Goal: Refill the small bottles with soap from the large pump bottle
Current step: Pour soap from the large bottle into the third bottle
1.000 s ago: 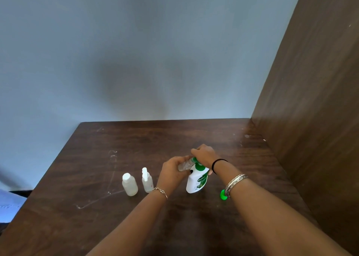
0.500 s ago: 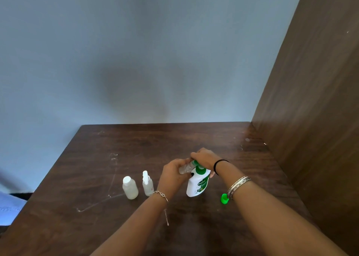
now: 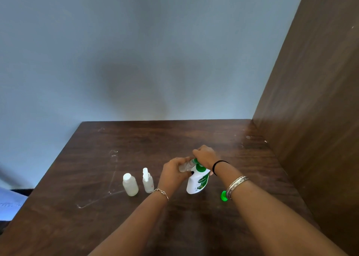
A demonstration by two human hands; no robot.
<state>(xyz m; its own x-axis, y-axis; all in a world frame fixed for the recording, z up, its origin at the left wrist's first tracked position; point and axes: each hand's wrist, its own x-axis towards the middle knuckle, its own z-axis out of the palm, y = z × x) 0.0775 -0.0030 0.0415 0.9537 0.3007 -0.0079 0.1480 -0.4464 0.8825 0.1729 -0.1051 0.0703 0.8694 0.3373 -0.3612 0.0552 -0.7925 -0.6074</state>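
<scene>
A white pump bottle (image 3: 197,184) with a green label and green pump top stands near the middle of the brown table (image 3: 136,139). My right hand (image 3: 205,155) lies curled over the pump head. My left hand (image 3: 172,171) grips a small clear bottle (image 3: 185,167), tilted with its mouth under the pump spout. Left of my hands stand two more small bottles: a white capped bottle (image 3: 130,185) and a spray bottle (image 3: 147,181). A small green cap (image 3: 223,195) lies on the table, partly behind my right wrist.
A brown wooden panel (image 3: 310,100) rises along the table's right side and a grey-blue wall (image 3: 136,52) stands behind it. Pale scratches mark the table's left part. A light-blue item (image 3: 9,205) shows off the left edge.
Both hands and the bottles keep the same hold and places. Only the head camera shifted slightly, so the scene sits a little differently in the frame.
</scene>
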